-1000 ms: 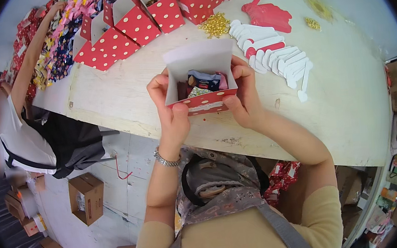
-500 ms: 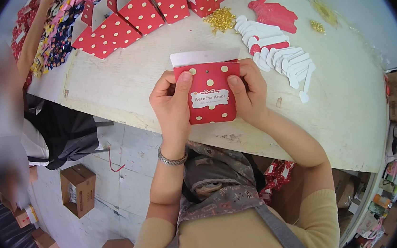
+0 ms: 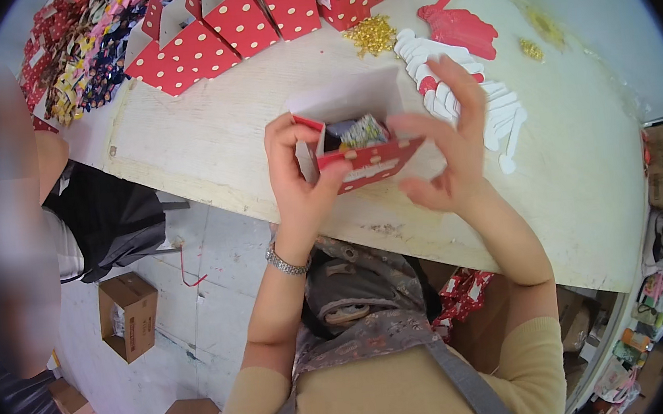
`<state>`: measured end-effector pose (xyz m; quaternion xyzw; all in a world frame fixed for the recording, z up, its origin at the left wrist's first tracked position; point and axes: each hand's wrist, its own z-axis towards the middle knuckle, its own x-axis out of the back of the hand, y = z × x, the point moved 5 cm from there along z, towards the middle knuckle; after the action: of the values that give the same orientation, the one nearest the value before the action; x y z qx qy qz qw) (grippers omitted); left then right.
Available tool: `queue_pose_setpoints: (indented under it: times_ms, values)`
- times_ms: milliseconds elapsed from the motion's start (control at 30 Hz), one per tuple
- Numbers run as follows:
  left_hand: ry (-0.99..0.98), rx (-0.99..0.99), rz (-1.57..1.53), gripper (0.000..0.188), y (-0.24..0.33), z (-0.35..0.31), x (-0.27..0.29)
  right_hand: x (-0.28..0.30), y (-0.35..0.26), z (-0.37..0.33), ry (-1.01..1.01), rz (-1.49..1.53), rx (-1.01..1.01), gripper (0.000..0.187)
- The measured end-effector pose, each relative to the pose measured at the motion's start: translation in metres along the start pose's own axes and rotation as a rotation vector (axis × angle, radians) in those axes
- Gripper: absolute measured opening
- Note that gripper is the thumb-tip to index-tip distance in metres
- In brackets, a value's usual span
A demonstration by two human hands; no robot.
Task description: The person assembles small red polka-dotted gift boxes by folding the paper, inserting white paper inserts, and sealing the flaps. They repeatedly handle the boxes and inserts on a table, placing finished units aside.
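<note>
A small red box with pale dots (image 3: 376,169) is tilted over the table in front of me, its top facing up with the white-lined flap standing at the back. Inside it show a patterned bundle (image 3: 364,132) and something dark, partly hidden by the walls. My left hand (image 3: 294,171) grips the box's left side, thumb on the front and fingers curled at the rim. My right hand (image 3: 458,151) is at the box's right end with fingers spread and slightly blurred; whether a fingertip touches the rim is unclear.
Several dotted red boxes (image 3: 238,20) line the table's far edge. Right of them lie gold pieces (image 3: 371,37), red tags (image 3: 460,31) and white tags (image 3: 498,115). Colourful bows (image 3: 84,79) pile at far left, near another person's arm (image 3: 51,158). A carton (image 3: 131,318) sits on the floor.
The box has tipped from showing its front to showing its inside. My right hand has let go of its side and opened. The other person's arm has drawn back from the bows.
</note>
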<state>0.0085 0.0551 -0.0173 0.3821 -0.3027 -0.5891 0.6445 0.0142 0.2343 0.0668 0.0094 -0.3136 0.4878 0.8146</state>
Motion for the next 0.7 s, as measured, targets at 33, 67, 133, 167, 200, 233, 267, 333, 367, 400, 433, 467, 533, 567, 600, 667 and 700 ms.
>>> queue_pose_setpoints:
  times_ms: [33,67,133,167,200,233,267,333,367,400,433,467,533,567,600,667,700]
  values:
    - [-0.017,-0.025,-0.02,0.049,-0.007,-0.004,0.0,0.006,-0.008,0.004,-0.056,-0.045,0.06,0.039]
    - [-0.035,-0.051,-0.041,0.052,-0.013,-0.009,0.0,0.008,-0.015,0.005,-0.15,-0.124,0.108,0.038]
    - [-0.068,-0.11,0.033,0.058,-0.014,-0.013,0.002,0.006,-0.027,0.014,-0.312,-0.207,0.114,0.034]
    - [-0.09,-0.136,0.064,0.059,-0.012,-0.015,0.003,-0.001,-0.03,0.016,-0.488,-0.166,0.078,0.033]
    - [-0.11,-0.164,0.085,0.059,-0.008,-0.015,0.002,-0.006,-0.032,0.019,-0.669,-0.131,0.041,0.032]
    - [-0.129,-0.191,0.108,0.06,-0.005,-0.014,0.0,-0.01,-0.034,0.018,-0.849,-0.095,0.003,0.031]
    - [-0.147,-0.205,0.098,0.061,-0.002,-0.014,-0.001,-0.011,-0.036,0.02,-0.93,-0.093,0.038,0.025]
    - [-0.186,-0.237,0.089,0.063,0.004,-0.012,-0.002,-0.016,-0.034,0.024,-1.084,-0.083,0.112,0.014]
    - [-0.197,-0.242,0.114,0.063,0.005,-0.012,-0.001,-0.018,-0.028,0.028,-1.202,-0.026,-0.003,0.012]
    - [-0.212,-0.25,0.131,0.064,0.005,-0.011,-0.002,-0.018,-0.023,0.034,-1.317,0.023,-0.128,0.012]
    - [-0.225,-0.258,0.149,0.065,0.005,-0.01,-0.002,-0.019,-0.019,0.034,-1.429,0.075,-0.254,0.012]
    - [-0.23,-0.261,0.125,0.065,0.005,-0.009,-0.003,-0.021,-0.022,0.032,-1.398,0.191,-0.184,0.013]
    - [-0.239,-0.26,0.084,0.064,0.004,-0.011,-0.007,-0.031,-0.024,0.034,-1.538,0.165,-0.254,0.012]
    - [-0.235,-0.256,0.098,0.062,0.004,-0.01,-0.006,-0.039,-0.027,0.037,-1.608,0.153,-0.288,0.011]
    - [-0.236,-0.254,0.103,0.059,0.006,-0.009,-0.005,-0.045,-0.029,0.038,-1.724,0.099,-0.314,0.012]
    - [-0.225,-0.238,0.102,0.054,0.006,-0.009,-0.004,-0.052,-0.029,0.039,-1.948,-0.011,-0.354,0.016]
    - [-0.207,-0.225,0.097,0.05,0.003,-0.011,-0.002,-0.052,-0.031,0.044,-1.679,-0.002,-0.285,0.014]
